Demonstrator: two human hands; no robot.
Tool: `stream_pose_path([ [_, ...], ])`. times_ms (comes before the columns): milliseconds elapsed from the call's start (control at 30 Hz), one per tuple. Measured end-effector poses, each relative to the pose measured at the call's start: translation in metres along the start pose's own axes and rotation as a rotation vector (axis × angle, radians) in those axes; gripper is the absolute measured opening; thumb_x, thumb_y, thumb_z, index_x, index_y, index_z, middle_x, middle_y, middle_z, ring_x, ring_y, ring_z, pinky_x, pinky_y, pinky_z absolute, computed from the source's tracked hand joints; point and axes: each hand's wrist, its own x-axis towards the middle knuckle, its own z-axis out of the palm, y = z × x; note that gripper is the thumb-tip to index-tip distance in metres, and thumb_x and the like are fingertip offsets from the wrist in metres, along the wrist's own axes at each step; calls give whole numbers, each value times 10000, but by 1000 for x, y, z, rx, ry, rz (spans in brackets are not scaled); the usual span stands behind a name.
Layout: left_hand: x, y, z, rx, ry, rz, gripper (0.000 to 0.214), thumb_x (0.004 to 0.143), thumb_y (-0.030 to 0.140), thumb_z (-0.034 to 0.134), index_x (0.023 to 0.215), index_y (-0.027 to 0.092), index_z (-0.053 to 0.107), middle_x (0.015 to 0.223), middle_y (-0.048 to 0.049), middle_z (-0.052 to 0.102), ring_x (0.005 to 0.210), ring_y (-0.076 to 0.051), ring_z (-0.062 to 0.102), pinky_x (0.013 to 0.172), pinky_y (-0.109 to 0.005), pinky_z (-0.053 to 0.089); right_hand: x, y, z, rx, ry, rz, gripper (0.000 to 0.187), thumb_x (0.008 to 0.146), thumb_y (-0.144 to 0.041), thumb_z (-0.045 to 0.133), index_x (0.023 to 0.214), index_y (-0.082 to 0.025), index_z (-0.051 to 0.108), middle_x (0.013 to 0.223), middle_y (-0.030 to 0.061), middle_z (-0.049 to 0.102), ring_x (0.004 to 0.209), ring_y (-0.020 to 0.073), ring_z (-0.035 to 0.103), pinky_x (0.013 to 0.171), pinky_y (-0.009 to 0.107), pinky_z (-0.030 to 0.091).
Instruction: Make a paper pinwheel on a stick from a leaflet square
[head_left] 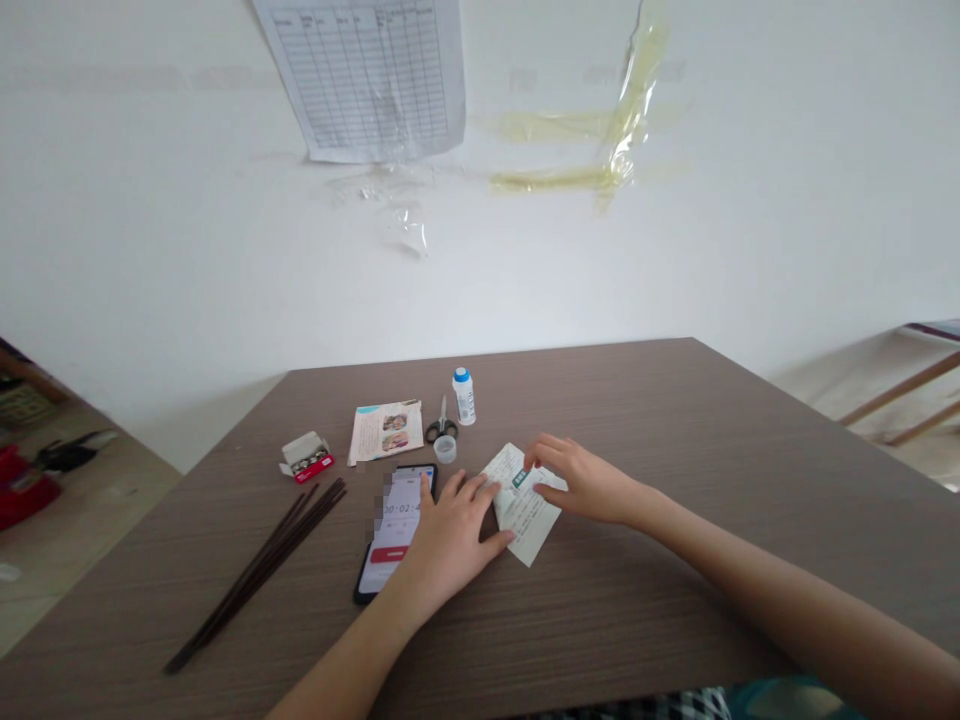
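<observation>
A printed sheet of paper [530,530] with a folded part and a small dark green label lies on the table, turned at an angle. My left hand [456,530] rests at its left edge with the fingers spread, thumb and fingertips on the paper. Over the sheet's upper right side is my right hand [581,482], its fingers bent and its thumb apart from them. I see nothing between them; whether the fingertips touch the paper is unclear. Beside my left hand, a phone [390,530] showing a running timer lies partly behind that hand.
Behind the hands are a blue-capped white bottle [464,400], black-handled scissors [441,430], a small clear cup [445,449] and a printed booklet [386,430]. Further left are an opened red-and-white box [307,460] and several dark thin sticks [262,570]. A white wall [570,280] borders the table's back edge.
</observation>
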Motion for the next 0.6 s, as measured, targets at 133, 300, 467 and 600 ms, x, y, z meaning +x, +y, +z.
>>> stream_pose_path([
  [133, 1, 1, 1, -13, 25, -11, 641, 1179, 460, 895, 1802, 357, 788, 1950, -170, 708, 1909, -538, 524, 1578, -960, 210, -21, -12, -3, -17, -59, -27, 269, 1005, -228, 984, 1223, -376, 932, 1334, 84, 951, 1313, 390, 907, 1228, 590, 705],
  [300, 2, 0, 2, -5, 42, -14, 613, 1163, 498, 898, 1754, 352, 831, 1913, -172, 744, 1871, -575, 554, 1575, -965, 228, -28, -21, 3, 1, -43, 15, 284, 950, -316, 1079, 1213, -371, 987, 1307, 104, 966, 1299, 445, 922, 1223, 616, 705],
  [467, 2, -1, 5, -21, 82, 9, 597, 1134, 500, 899, 1710, 343, 865, 1874, -176, 775, 1820, -625, 596, 1565, -984, 236, -28, -17, 19, -71, -66, 24, 367, 912, -419, 1166, 1226, -370, 982, 1292, 102, 963, 1276, 425, 915, 1219, 594, 697],
  [600, 3, -3, 6, -26, 98, 13, 593, 1116, 513, 897, 1691, 370, 874, 1844, -159, 799, 1788, -618, 628, 1566, -967, 260, -29, -12, 26, -110, -71, 45, 420, 912, -461, 1175, 1273, -368, 982, 1308, 103, 957, 1272, 416, 905, 1210, 596, 704],
])
